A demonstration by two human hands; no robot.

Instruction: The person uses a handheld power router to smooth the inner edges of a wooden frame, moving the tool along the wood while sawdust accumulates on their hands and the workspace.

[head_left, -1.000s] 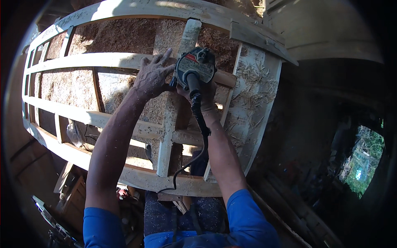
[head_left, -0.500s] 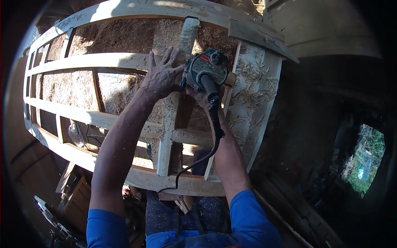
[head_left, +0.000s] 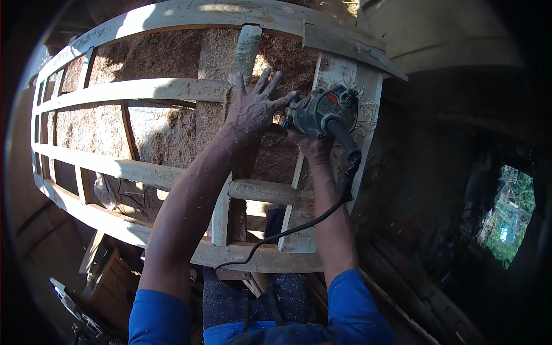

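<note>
in the head view we see 2 bare hands near the right end of a pale wooden frame [head_left: 109, 221], which has long rails and shorter crosspieces. the power tool [head_left: 328, 115], dark and rounded with a patch of red on its casing, sits over the wide board [head_left: 336, 72] at that end. our right hand [head_left: 313, 144] grasps the tool from its near side, most of the fingers hidden beneath the body. our left hand [head_left: 256, 109] is spread flat with its fingers apart and clasps nothing that we can see; its thumb reaches to the tool's left side, though we can't make out whether they touch. a black cord [head_left: 310, 224] leaves the tool, passes over our right forearm and curves down to the frame's near rail. pale shavings [head_left: 368, 112] lie on the wide board, just beside the tool. a short plank [head_left: 348, 46] rests across the far right corner, and brown chips [head_left: 155, 60] show through the frame's gaps.
</note>
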